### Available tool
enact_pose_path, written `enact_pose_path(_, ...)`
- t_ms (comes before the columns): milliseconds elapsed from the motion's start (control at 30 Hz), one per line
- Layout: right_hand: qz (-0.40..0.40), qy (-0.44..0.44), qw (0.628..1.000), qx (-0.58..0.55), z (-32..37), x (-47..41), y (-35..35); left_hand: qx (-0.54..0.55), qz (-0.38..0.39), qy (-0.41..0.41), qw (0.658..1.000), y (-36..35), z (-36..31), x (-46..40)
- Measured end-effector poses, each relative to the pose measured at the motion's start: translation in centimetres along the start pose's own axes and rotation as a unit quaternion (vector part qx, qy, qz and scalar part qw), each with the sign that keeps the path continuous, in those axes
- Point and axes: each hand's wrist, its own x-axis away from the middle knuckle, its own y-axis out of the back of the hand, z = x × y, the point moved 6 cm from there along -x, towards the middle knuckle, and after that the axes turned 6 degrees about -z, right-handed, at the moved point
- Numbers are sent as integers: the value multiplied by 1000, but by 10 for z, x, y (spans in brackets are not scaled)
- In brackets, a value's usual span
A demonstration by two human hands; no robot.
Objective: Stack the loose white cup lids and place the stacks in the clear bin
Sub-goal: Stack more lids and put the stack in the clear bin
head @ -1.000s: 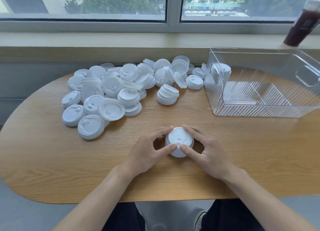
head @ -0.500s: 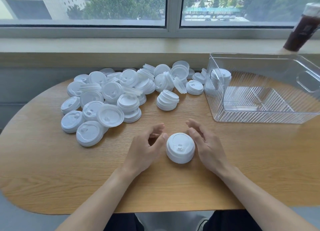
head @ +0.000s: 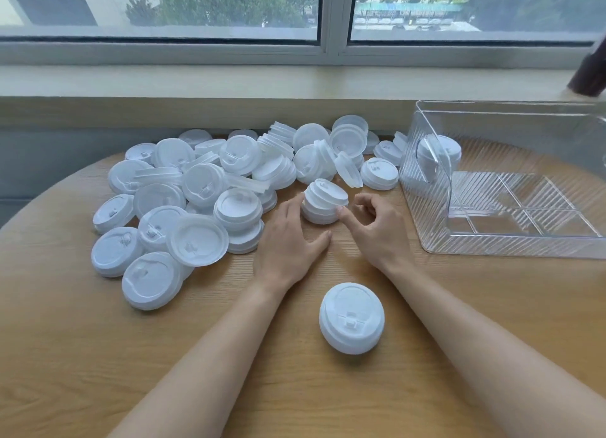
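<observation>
Head view: the loose pile [head: 196,188] crowds the left hand [head: 288,237], fingers straight against the crooked stack [head: 323,201]. Right hand [head: 373,227], loosely curled, thumb touching it, holds nothing. Squeeze unevenly and the tilted top lid slips off. Bin [head: 511,241] waits right.

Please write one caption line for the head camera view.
Both hands reach a small lid stack; another stack waits nearer on the table.
</observation>
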Motion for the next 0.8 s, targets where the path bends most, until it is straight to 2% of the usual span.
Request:
enact_pose_path(233, 17, 21, 999, 27, 4, -33, -19, -28, -8, -1, 1000, -17, 2, -28)
enact_pose_path(433, 11, 52, 998, 28, 5, -38, -20, 3, -23, -10, 1000, -14, 0, -34)
enact_pose_path(633, -22, 4, 998, -55, 3, -31, -3, 70, -16, 27, 997, -7, 1, -28)
enact_pose_path(800, -21, -5, 997, -74, 0, -16, 9, 115, -21, 34, 993, 2, 2, -17)
